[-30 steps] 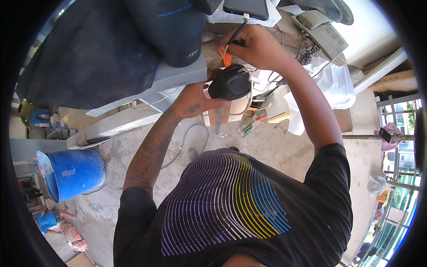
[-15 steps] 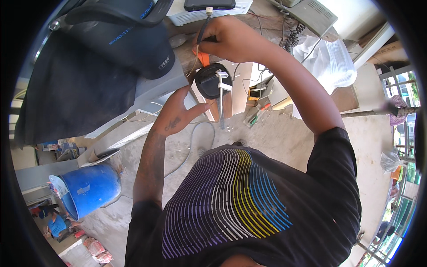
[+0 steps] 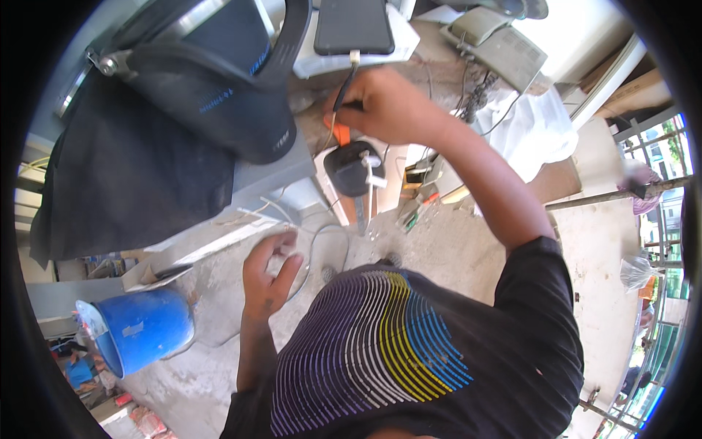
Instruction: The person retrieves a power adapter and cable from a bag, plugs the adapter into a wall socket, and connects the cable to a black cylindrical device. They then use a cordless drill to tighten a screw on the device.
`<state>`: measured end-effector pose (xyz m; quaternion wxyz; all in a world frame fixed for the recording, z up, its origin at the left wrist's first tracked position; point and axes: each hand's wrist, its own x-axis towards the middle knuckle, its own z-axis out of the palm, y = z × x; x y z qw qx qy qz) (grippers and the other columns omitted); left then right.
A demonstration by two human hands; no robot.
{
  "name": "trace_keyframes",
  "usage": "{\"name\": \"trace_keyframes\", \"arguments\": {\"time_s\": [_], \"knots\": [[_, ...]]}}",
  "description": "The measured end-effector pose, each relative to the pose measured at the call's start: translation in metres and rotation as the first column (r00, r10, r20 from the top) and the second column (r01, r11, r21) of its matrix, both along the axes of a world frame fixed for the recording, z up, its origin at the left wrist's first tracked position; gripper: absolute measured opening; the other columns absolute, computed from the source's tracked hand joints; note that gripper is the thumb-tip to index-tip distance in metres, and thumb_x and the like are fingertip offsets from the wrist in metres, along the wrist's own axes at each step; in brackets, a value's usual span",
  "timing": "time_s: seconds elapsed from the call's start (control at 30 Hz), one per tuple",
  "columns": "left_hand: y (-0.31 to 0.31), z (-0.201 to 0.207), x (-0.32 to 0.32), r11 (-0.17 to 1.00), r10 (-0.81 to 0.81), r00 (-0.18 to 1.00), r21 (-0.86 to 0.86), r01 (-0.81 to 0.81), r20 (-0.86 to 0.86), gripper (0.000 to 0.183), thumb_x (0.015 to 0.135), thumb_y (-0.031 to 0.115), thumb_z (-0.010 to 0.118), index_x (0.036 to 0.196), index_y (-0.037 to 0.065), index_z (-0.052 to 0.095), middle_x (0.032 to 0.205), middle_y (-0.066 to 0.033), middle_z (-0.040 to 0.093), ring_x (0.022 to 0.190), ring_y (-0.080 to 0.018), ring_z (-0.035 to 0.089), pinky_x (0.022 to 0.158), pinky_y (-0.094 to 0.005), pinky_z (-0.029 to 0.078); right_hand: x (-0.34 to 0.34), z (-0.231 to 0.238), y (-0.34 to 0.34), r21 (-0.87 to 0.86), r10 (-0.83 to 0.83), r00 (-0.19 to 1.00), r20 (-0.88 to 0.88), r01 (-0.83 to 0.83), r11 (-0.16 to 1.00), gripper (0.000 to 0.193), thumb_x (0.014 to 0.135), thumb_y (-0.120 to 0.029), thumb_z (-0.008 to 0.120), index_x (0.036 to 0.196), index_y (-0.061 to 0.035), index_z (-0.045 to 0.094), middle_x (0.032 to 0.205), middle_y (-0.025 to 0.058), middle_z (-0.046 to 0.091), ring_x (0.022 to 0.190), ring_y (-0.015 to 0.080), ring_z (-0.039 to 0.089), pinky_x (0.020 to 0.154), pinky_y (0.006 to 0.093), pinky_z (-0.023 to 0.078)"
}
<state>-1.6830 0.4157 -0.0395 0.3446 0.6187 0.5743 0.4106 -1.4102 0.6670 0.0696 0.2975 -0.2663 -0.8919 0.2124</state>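
My right hand (image 3: 386,108) is closed, its thumb and fingers pinching an orange strap (image 3: 341,134). Just below that strap is a black rounded case (image 3: 346,170), with a white clip-like piece (image 3: 371,170) at its right side. A dark charging cable (image 3: 342,94) runs down past my right fingertips from a black phone (image 3: 354,28). Whether the fingers also touch this cable, I cannot tell. My left hand (image 3: 269,276) is raised above the floor, away from the case. Its fingers are curled and somewhat blurred, with a gap to the thumb and nothing visible between them.
A large black padded piece (image 3: 241,121) and dark cloth (image 3: 131,175) occupy the left. An old desk telephone (image 3: 497,45) and clear plastic wrapping (image 3: 528,132) are at far right. A blue barrel (image 3: 145,329) lies lower left. Loose cable (image 3: 311,256) crosses the floor near green-handled tools (image 3: 414,216).
My left hand has left the side of the black case and dropped toward my body, its fingers now curled. My right hand stays at the orange strap. The whole view has shifted slightly.
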Motion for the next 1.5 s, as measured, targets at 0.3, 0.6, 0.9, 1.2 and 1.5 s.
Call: {"name": "trace_keyframes", "arguments": {"time_s": [0.3, 0.6, 0.9, 1.2, 1.5], "knots": [[-0.027, -0.054, -0.011, 0.917, 0.032, 0.965, -0.391, 0.075, 0.261, 0.035, 0.097, 0.012, 0.079, 0.128, -0.001, 0.072, 0.113, -0.0076, 0.077, 0.088, -0.0112, 0.067, 0.080, -0.0281, 0.054, 0.001, 0.008, -0.003, -0.055, -0.006, 1.000, -0.019, 0.005, 0.998, 0.013, 0.086, -0.017, 0.076, 0.087, -0.0055, 0.082, 0.083, 0.0193, 0.075, 0.079, 0.0417, 0.073, 0.074, 0.0475, 0.059], [-0.005, -0.026, -0.002, 0.874, -0.171, 0.981, -0.445, 0.194, 0.092, 0.043, 0.098, 0.021, 0.079, 0.134, -0.001, 0.070, 0.115, -0.0105, 0.075, 0.089, -0.0143, 0.067, 0.079, -0.0311, 0.056, -0.001, 0.004, -0.002, -0.039, -0.007, 0.999, -0.041, 0.005, 0.999, 0.013, 0.086, -0.016, 0.076, 0.087, -0.0052, 0.082, 0.085, 0.0191, 0.075, 0.082, 0.0410, 0.073, 0.075, 0.0477, 0.059], [0.002, -0.021, 0.005, 0.874, -0.226, 0.968, -0.416, 0.250, 0.106, 0.050, 0.099, 0.028, 0.080, 0.138, 0.001, 0.069, 0.115, -0.0125, 0.074, 0.088, -0.0168, 0.069, 0.080, -0.0330, 0.056, -0.003, 0.011, -0.011, -0.091, -0.025, 0.999, -0.026, 0.022, 0.996, 0.015, 0.088, -0.011, 0.073, 0.095, -0.0019, 0.083, 0.086, 0.0204, 0.075, 0.078, 0.0384, 0.072, 0.075, 0.0452, 0.058], [0.001, -0.014, 0.007, 0.871, -0.213, 0.971, -0.429, 0.239, 0.107, 0.054, 0.098, 0.029, 0.080, 0.141, 0.000, 0.067, 0.117, -0.0148, 0.074, 0.089, -0.0184, 0.069, 0.080, -0.0339, 0.057, -0.005, 0.016, -0.015, -0.092, -0.006, 1.000, -0.014, 0.005, 0.996, 0.018, 0.088, -0.009, 0.071, 0.098, -0.0040, 0.084, 0.086, 0.0179, 0.076, 0.078, 0.0329, 0.072, 0.075, 0.0407, 0.057], [-0.002, -0.019, 0.006, 0.886, -0.242, 0.968, -0.391, 0.248, 0.065, 0.040, 0.097, 0.032, 0.079, 0.118, -0.001, 0.075, 0.102, -0.0123, 0.076, 0.086, -0.0201, 0.069, 0.079, -0.0363, 0.056, -0.008, 0.017, -0.016, -0.105, -0.007, 1.000, 0.004, 0.007, 0.994, 0.016, 0.094, -0.011, 0.071, 0.101, -0.0033, 0.083, 0.089, 0.0170, 0.078, 0.079, 0.0301, 0.073, 0.076, 0.0393, 0.057]]}}
